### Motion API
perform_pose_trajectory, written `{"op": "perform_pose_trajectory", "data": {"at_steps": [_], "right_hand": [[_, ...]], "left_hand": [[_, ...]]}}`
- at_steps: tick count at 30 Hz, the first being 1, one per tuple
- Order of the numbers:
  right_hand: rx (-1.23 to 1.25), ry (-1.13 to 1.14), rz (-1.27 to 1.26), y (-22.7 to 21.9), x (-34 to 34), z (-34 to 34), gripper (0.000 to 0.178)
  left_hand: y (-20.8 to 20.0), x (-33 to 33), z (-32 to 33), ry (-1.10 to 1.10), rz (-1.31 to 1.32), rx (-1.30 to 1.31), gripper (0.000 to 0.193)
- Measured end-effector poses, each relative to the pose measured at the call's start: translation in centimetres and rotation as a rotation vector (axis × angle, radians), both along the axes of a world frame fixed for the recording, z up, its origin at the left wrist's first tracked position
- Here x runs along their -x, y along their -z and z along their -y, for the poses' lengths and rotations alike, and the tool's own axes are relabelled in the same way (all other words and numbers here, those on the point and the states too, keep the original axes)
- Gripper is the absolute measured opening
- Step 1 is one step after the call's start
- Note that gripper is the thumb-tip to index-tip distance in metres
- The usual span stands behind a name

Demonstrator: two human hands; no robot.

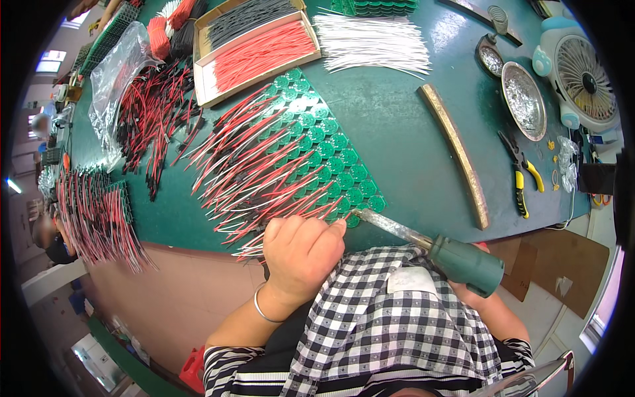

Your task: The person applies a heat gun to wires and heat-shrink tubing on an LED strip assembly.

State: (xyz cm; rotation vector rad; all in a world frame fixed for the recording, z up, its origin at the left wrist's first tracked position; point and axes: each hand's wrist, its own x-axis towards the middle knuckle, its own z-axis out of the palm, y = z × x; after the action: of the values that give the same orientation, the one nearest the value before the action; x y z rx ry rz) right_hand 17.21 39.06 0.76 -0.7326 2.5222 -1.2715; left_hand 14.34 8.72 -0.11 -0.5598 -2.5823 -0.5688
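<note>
- Looking down from the head camera, we clench our left hand (301, 251) on red and white wires (258, 165) at the near end of the green circuit-board panel (331, 152)
- Our right hand (473, 291) grasps the green-handled soldering iron (436, 248), tip at the panel's nearest boards
- Yellow-handled pliers (519, 175) lie well to the right

- Green round circuit boards (329, 149) carry red, white and black wires (248, 159).
- The soldering iron (456, 259) has a dark green handle.
- The table (390, 112) is teal.
- The shirt (390, 324) is black-and-white checked.
- The cutters (519, 173) have yellow handles.
</note>
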Motion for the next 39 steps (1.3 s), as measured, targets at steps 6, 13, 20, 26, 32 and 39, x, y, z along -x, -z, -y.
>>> {"op": "perform_pose_trajectory", "data": {"at_steps": [6,13,20,26,32,39], "right_hand": [[-0.18,0.018,-0.03,0.2,-0.7,-0.9,0.027],[0.012,0.036,0.052,-1.1,0.4,0.8,0.026],[0.027,0.075,0.057,0.0,-0.4,0.1,0.026],[-0.031,0.022,0.007,0.5,-0.6,-0.3,0.028],[-0.014,0.014,-0.059,-0.3,0.3,0.5,0.022],[0.135,0.07,0.336,-0.4,0.5,0.9,0.025]], "left_hand": [[0.1,0.1,0.0,-0.001,-0.006,0.004,0.015],[0.5,0.0,-0.1,-0.012,-0.01,-0.027,0.019],[1.0,0.0,-0.3,-0.038,-0.032,-0.034,0.023],[1.1,-0.1,-0.2,-0.038,-0.035,-0.043,0.023],[1.0,0.0,-0.3,-0.022,-0.034,-0.046,0.024],[0.9,0.0,-0.3,-0.026,-0.03,-0.04,0.023]]}}
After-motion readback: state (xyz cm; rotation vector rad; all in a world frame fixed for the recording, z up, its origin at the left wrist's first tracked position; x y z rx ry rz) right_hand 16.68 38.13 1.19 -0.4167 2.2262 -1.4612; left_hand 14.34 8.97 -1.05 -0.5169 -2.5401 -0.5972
